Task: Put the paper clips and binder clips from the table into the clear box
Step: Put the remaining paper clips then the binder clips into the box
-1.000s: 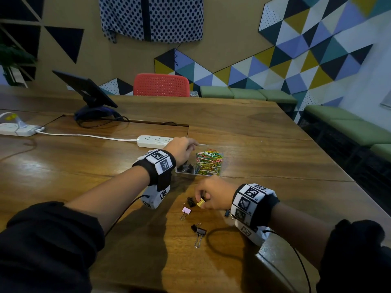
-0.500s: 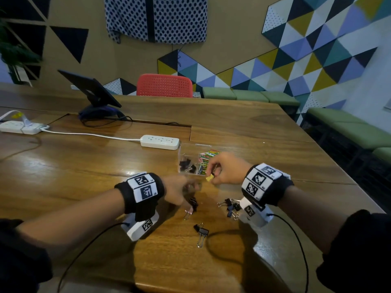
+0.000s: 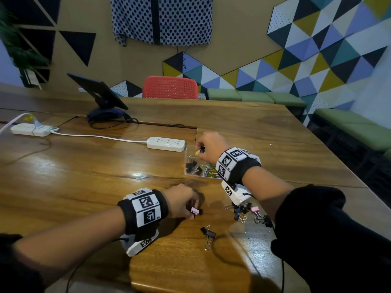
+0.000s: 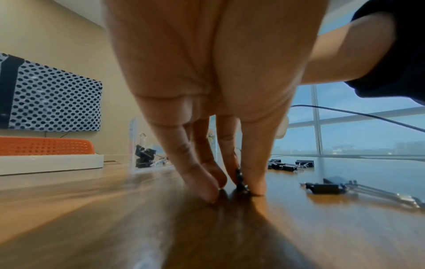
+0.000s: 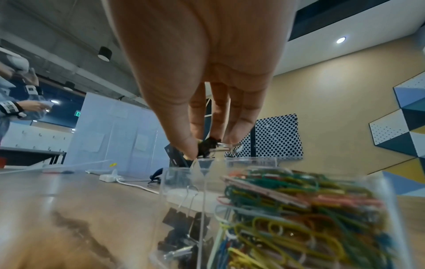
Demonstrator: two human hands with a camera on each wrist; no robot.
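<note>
Wooden table (image 3: 84, 187). Right hand (image 3: 211, 148) directly above clear box (image 3: 187, 159) far compartment, pinching yellow and black binder clips (image 3: 198, 151). Left hand (image 3: 183, 203) near, fingertips pinching pink binder clip (image 3: 195, 210) on tabletop. Loose clips (image 3: 246, 212) right of it.

Two hands were in view, the left hand (image 3: 182, 203) and the right hand (image 3: 210, 148), each pinching binder clips. One clear box (image 3: 187, 154) stood on the one table (image 3: 84, 176). One dark binder clip (image 3: 208, 234) lay alone; a cluster of binder clips (image 3: 246, 212) was too tangled to count. The paper clips (image 5: 299, 209) were too many to count. Two power strips lay there, one near (image 3: 166, 143), one far (image 3: 31, 130).
</note>
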